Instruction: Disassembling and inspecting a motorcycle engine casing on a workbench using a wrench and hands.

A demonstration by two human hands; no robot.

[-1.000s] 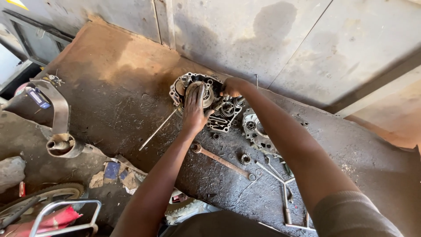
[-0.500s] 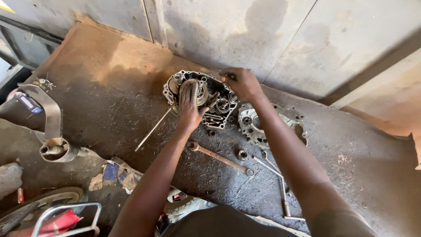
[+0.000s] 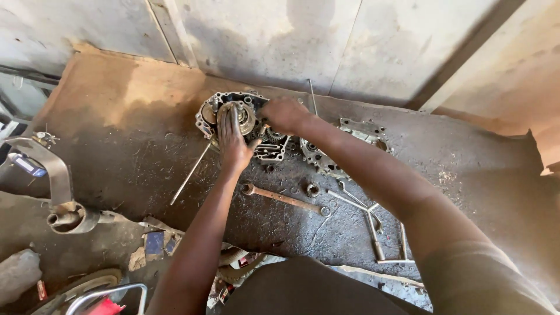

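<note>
Left hand (image 3: pixel 233 140): lying flat, fingers together and stretched forward, palm pressing down on the round grey metal clutch drum (image 3: pixel 236 116) that is sitting inside the open, grimy grey metal engine case half (image 3: pixel 239 125).

Right hand (image 3: pixel 284 114): curling loosely over the right upper part of the same engine case half, fingers bending down onto the small gears; whether it is pinching anything cannot be told.

Engine case half: resting on the dark, oil-stained board surface (image 3: pixel 128 151), near the foot of the pale concrete wall (image 3: pixel 361 46).

Second grey metal engine cover (image 3: pixel 344 154): lying just right of the case, partly hiding under the right forearm.

Long thin metal rod (image 3: pixel 190 174): lying slanted, left of the case.

Rusty ring spanner (image 3: pixel 286 199): lying below the left hand, a small round nut-like part (image 3: pixel 312 189) just beside it.

T-handled socket wrenches (image 3: pixel 373 227): lying in a loose group further right.

Curved grey exhaust pipe (image 3: pixel 58 192): lying at the left edge, bearing a small blue rectangular label (image 3: pixel 26 165) near its upper end.

Small blue flat scrap of packaging (image 3: pixel 154 242): lying among debris at the surface's lower left edge.
</note>
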